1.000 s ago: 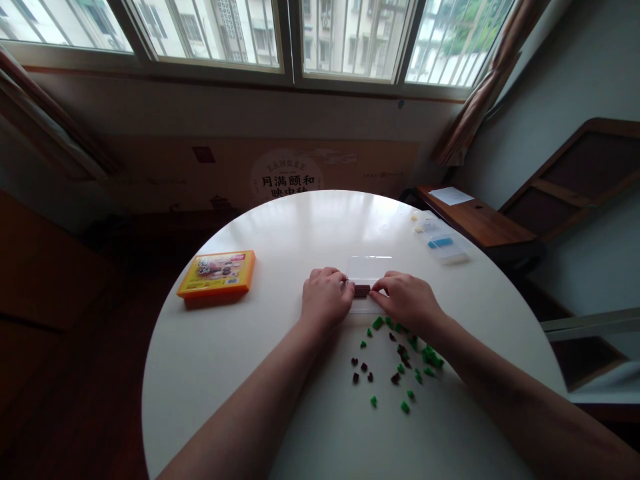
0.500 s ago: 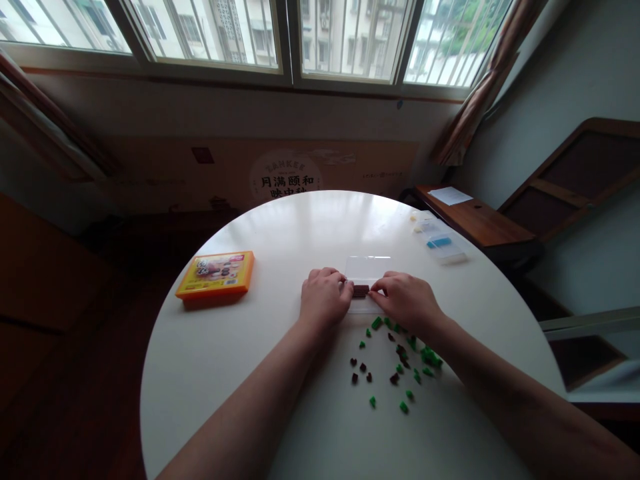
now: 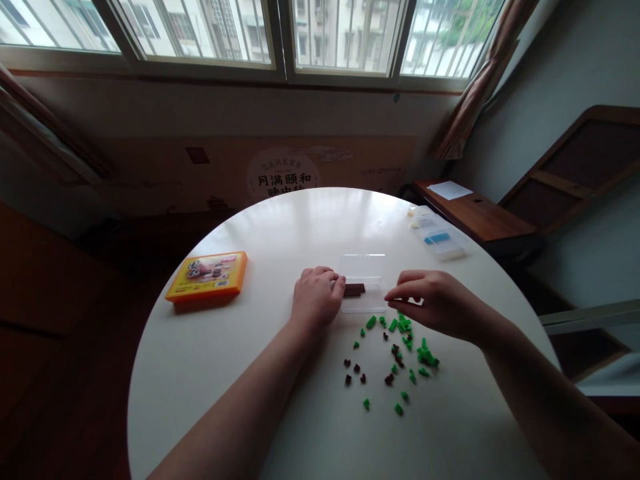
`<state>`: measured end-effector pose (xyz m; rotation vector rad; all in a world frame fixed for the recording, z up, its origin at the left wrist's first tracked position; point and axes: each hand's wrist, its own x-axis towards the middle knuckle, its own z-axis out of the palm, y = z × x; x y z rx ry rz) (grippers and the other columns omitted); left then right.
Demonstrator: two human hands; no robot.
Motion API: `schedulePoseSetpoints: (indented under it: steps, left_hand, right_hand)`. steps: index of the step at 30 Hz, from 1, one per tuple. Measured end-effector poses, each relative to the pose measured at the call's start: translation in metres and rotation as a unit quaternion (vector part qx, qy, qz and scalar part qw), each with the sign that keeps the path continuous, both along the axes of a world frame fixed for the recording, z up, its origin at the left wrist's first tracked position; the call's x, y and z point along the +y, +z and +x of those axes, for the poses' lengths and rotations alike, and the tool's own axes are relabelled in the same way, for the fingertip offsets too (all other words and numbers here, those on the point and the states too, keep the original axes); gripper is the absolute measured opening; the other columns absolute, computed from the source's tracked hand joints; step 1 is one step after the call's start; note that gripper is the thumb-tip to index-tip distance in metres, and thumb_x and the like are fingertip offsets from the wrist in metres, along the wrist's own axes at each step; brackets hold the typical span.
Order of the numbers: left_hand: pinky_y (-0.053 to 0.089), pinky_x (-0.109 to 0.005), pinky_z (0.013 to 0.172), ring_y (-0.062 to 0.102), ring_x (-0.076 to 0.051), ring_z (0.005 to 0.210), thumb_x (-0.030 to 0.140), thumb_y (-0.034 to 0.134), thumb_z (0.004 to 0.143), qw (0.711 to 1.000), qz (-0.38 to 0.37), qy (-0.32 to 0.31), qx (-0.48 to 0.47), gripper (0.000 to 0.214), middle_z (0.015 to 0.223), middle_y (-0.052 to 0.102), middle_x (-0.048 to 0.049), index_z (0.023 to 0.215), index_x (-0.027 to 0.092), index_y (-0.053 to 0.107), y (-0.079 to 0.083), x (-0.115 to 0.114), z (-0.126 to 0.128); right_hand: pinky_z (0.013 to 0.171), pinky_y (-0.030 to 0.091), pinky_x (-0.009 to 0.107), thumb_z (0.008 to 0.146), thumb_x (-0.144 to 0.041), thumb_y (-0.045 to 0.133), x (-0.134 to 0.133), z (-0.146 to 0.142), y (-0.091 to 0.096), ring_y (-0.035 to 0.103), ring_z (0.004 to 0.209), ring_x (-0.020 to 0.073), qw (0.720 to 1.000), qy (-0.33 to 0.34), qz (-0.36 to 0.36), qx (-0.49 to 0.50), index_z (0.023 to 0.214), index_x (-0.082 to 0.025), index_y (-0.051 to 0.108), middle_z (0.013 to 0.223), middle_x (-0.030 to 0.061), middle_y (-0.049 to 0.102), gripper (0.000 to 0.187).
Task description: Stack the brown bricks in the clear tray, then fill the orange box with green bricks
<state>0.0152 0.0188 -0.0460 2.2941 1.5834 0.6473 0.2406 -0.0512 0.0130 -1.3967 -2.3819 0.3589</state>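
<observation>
Here the brown block [image 3: 355, 290] is being steadied, seemingly against sliding, in the clear case [image 3: 373, 303] beside the left grip [image 3: 316, 295], closure untellable, while the right grip [image 3: 436, 297] is being held fingertips together, any pinched piece indiscernible.

The left hand [image 3: 316, 293] is by the left end of a brown block [image 3: 355, 289] in an open clear box [image 3: 367, 305]. The right hand [image 3: 443, 297] is just right of the box, thumb and finger close together; anything between them is too small to tell. Green bits [image 3: 426, 355] and brown bits [image 3: 348, 379] lie on the white surface [image 3: 200, 347]. An orange box [image 3: 207, 275] sits far left.
</observation>
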Motion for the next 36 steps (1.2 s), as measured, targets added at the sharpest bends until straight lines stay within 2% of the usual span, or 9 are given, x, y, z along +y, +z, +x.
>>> schedulePoseSetpoints:
  steps: [4, 8, 18, 36]
  left_hand:
    - [0.042, -0.039, 0.102, 0.057, -0.024, 0.107, 0.035, 0.042, 0.094, 1.0, 0.002, 0.0, -0.004, 0.035, 0.111, 0.072, -0.0035, 0.094, 0.023, 0.076, -0.002, 0.003, 0.0]
    - [0.042, -0.039, 0.103, 0.057, -0.024, 0.109, 0.036, 0.042, 0.094, 1.0, 0.0, 0.006, -0.006, 0.036, 0.112, 0.072, -0.003, 0.093, 0.023, 0.076, -0.003, 0.004, -0.001]
    - [0.043, -0.042, 0.103, 0.058, -0.026, 0.108, 0.036, 0.043, 0.093, 1.0, 0.015, -0.009, 0.004, 0.036, 0.111, 0.072, -0.0061, 0.094, 0.02, 0.076, -0.003, 0.006, -0.001]
    - [0.044, -0.044, 0.1, 0.059, -0.027, 0.107, 0.035, 0.045, 0.092, 1.0, 0.025, -0.011, -0.007, 0.035, 0.109, 0.073, -0.0068, 0.094, 0.02, 0.077, -0.005, 0.008, -0.003]
  right_hand:
    - [0.065, 0.042, 0.023, 0.089, -0.027, 0.06, -0.006, 0.002, 0.009, 0.063, 0.069, 0.0111, 0.995, 0.07, -0.065, -0.036, 0.089, -0.029, 0.077, 0.083, -0.0017, 0.071, 0.017]
    - [0.069, 0.042, 0.023, 0.086, -0.021, 0.059, -0.006, -0.007, 0.006, 0.065, 0.075, 0.0126, 0.987, 0.11, -0.097, -0.057, 0.088, -0.03, 0.076, 0.086, -0.0027, 0.072, 0.019]
    - [0.066, 0.038, 0.026, 0.08, -0.022, 0.059, -0.002, -0.01, -0.001, 0.061, 0.073, 0.0148, 0.983, 0.106, -0.112, -0.1, 0.082, -0.026, 0.075, 0.082, 0.0, 0.071, 0.017]
    - [0.064, 0.036, 0.024, 0.085, -0.021, 0.057, 0.003, -0.009, -0.009, 0.06, 0.071, 0.013, 0.987, 0.107, -0.086, -0.083, 0.08, -0.023, 0.072, 0.082, -0.0008, 0.07, 0.016]
